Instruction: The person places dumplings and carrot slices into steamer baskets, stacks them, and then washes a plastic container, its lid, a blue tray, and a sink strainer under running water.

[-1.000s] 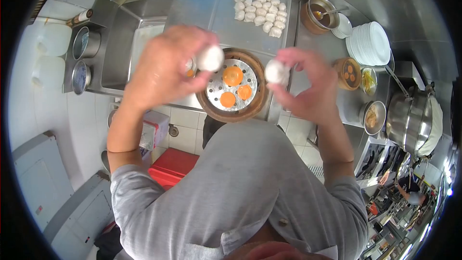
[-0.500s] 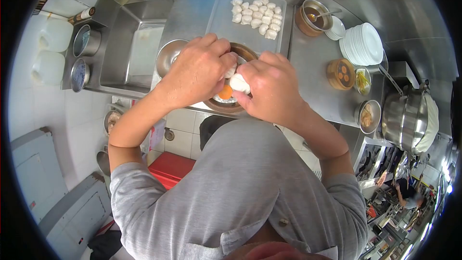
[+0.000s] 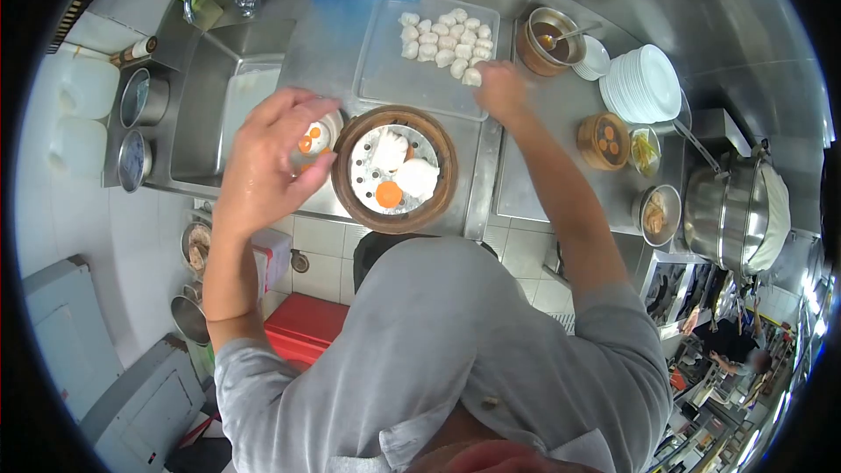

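A round bamboo steamer [image 3: 342,182] with a perforated white liner [image 3: 362,154] stands at the counter's front edge. In it are two white dumplings [image 3: 417,178] and a bare orange carrot slice [image 3: 389,194]; more orange peeks out beside the farther dumpling. My left hand [image 3: 267,158] is open, thumb and fingers apart, over a metal bowl [image 3: 336,123] that holds carrot slices [image 3: 305,144]. At the near right corner of a translucent tray [image 3: 394,79], my right hand [image 3: 503,92] has its fingers closed at a dumpling [image 3: 471,77]. Several other dumplings [image 3: 444,42] sit on the tray.
To the left is a sink [image 3: 206,114] with a faucet [image 3: 250,7]. On the right stand a sauce pot [image 3: 534,57] with a spoon, stacked white plates [image 3: 644,83], a small steamer [image 3: 596,144], small bowls [image 3: 673,219] and a large pot [image 3: 714,215]. Another person [image 3: 745,355] is far right.
My hands have parted from above the steamer, leaving two dumplings inside. The left moved left to the carrot bowl; the right moved up and right to the tray. The camera view shifted slightly.
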Action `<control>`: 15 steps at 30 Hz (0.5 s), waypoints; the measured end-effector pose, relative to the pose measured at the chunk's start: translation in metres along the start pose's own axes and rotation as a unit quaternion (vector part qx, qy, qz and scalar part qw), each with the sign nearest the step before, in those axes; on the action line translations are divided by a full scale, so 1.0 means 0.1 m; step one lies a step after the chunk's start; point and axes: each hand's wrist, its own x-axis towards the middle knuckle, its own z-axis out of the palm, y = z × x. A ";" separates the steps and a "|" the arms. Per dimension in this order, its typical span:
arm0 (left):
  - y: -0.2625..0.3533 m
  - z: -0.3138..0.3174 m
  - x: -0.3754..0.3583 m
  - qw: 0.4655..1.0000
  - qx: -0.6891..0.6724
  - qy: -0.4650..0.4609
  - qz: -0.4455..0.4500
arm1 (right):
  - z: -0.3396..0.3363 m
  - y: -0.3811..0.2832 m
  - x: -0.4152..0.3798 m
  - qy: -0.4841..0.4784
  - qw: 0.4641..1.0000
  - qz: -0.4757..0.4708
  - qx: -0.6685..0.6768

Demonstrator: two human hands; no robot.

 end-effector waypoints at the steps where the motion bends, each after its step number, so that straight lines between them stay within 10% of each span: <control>1: -0.04 -0.04 -0.03 1.000 -0.006 0.009 -0.007 | 0.12 0.00 0.07 -0.022 1.000 0.003 -0.013; 11: -0.09 -0.19 -0.42 0.997 -0.036 0.026 -0.065 | 0.34 -0.10 0.17 -0.157 0.986 -0.033 -0.037; 15: 0.05 -0.15 -0.48 0.998 -0.028 0.051 -0.038 | -0.03 -0.16 0.17 -0.012 0.969 0.068 0.236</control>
